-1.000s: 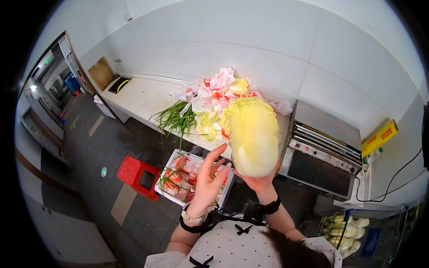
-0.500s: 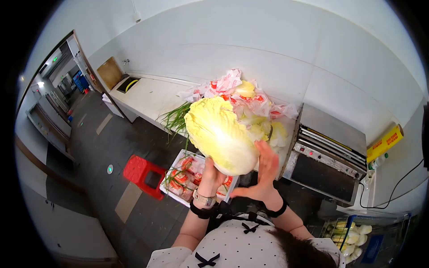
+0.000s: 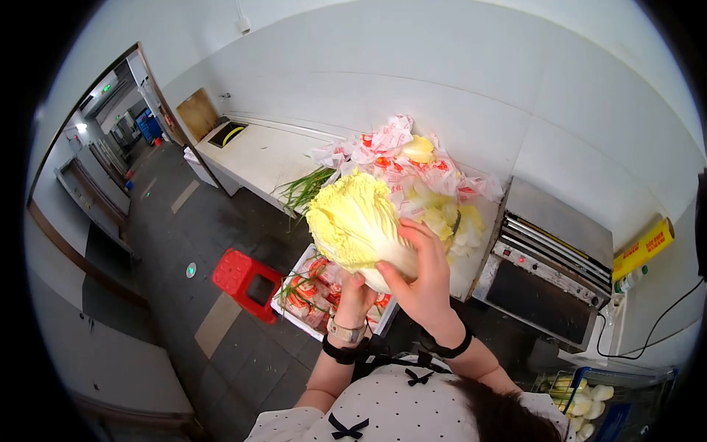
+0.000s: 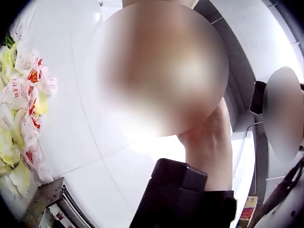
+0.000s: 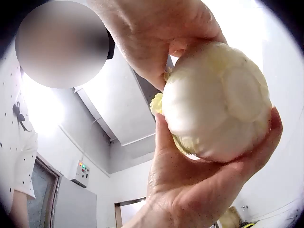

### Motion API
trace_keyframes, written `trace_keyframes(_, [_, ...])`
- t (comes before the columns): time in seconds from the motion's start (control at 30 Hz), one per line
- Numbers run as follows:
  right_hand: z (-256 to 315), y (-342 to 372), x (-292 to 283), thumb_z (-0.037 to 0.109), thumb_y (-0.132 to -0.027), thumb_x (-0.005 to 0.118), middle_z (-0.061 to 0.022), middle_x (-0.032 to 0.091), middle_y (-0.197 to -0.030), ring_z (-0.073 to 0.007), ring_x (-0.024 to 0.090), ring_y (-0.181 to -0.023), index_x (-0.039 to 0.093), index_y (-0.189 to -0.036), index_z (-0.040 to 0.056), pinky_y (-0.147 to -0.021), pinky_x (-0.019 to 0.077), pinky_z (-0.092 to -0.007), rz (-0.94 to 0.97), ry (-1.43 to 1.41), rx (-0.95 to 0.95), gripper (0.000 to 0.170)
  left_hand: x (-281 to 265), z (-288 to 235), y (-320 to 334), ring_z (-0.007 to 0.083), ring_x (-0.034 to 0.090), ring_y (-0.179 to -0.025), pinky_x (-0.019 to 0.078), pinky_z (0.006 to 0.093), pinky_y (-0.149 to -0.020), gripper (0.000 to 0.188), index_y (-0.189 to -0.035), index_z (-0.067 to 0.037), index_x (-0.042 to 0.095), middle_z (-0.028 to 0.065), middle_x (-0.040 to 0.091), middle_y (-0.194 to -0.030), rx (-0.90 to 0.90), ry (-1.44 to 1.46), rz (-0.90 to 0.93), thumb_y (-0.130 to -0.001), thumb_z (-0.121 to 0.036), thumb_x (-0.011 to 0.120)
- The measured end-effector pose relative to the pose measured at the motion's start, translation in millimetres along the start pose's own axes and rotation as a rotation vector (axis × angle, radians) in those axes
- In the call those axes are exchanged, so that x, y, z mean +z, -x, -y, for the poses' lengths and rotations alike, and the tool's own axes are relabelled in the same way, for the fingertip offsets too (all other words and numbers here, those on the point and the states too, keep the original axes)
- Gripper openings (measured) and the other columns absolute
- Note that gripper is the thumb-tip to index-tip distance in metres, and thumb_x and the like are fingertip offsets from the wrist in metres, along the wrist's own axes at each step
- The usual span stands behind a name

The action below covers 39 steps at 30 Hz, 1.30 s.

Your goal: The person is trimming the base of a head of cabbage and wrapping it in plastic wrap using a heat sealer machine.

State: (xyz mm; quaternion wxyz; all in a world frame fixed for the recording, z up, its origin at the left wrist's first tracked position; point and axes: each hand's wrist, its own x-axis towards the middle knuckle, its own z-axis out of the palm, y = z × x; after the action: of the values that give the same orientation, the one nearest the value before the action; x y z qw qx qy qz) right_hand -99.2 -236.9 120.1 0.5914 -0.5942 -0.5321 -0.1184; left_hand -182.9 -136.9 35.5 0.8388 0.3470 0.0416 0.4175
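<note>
A napa cabbage (image 3: pixel 353 225) with yellow, crinkled leaves is held up in front of the body, its leafy top tilted left and away. My left hand (image 3: pixel 353 303) grips it from below, partly hidden behind it. My right hand (image 3: pixel 423 276) holds the pale base end from the right, thumb and fingers spread around it. In the right wrist view the white cabbage base (image 5: pixel 213 104) faces the camera, with a hand on either side. A blurred patch covers most of the left wrist view.
On the counter (image 3: pixel 272 158) lie green onions (image 3: pixel 305 188), red-printed plastic wrap (image 3: pixel 390 140) and loose cabbage leaves (image 3: pixel 468 228). A wrapping machine (image 3: pixel 549 265) stands at right. Below are a white crate (image 3: pixel 294 313) of wrapped packs, a red stool (image 3: pixel 243 276) and a cart with cabbages (image 3: pixel 582 401).
The cabbage passed from my right hand to my left and turned from upright to tilted left. My right hand, held open beside it half a second ago, now grips its base end.
</note>
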Motion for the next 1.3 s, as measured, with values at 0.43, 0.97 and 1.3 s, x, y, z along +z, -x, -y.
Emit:
trace_keyframes(0.43, [9, 10, 7, 0.006, -0.066, 0.076, -0.0105, 0.051, -0.096, -0.0212, 0.052, -0.088, 0.049, -0.112, 0.0000, -0.080, 0.0422, -0.0305, -0.069, 0.009, 0.116, 0.054, 1, 0, 2, 0.0265, 0.047, -0.117, 0.0439, 0.0397, -0.096, 0.092, -0.135, -0.001, 0.026, 0.0120, 0.043, -0.130, 0.061, -0.104, -0.058, -0.067, -0.034, 0.079])
trace_keyframes(0.97, [-70, 49, 20, -0.002, -0.083, 0.051, -0.0109, 0.052, -0.119, -0.0200, 0.054, -0.107, 0.040, -0.125, 0.0032, -0.082, 0.0500, -0.0365, -0.101, -1.288, 1.205, 0.044, -28, -20, -16, 0.0332, 0.036, -0.126, 0.0313, 0.0611, -0.098, 0.076, -0.138, -0.018, 0.031, 0.0075, 0.037, -0.139, 0.053, 0.570, 0.028, -0.079, -0.062, 0.051])
trace_keyframes(1.3, [-255, 98, 74, 0.024, -0.071, 0.065, -0.0261, 0.061, -0.092, -0.0337, 0.062, -0.087, 0.049, -0.109, -0.0043, -0.075, 0.0482, -0.0402, 1.089, 0.023, 0.586, 0.051, -59, -48, -19, 0.0491, 0.045, -0.110, 0.0470, 0.0626, -0.079, 0.073, -0.137, -0.007, 0.029, 0.0285, 0.038, -0.129, -0.178, 0.915, 0.355, -0.085, -0.056, 0.046])
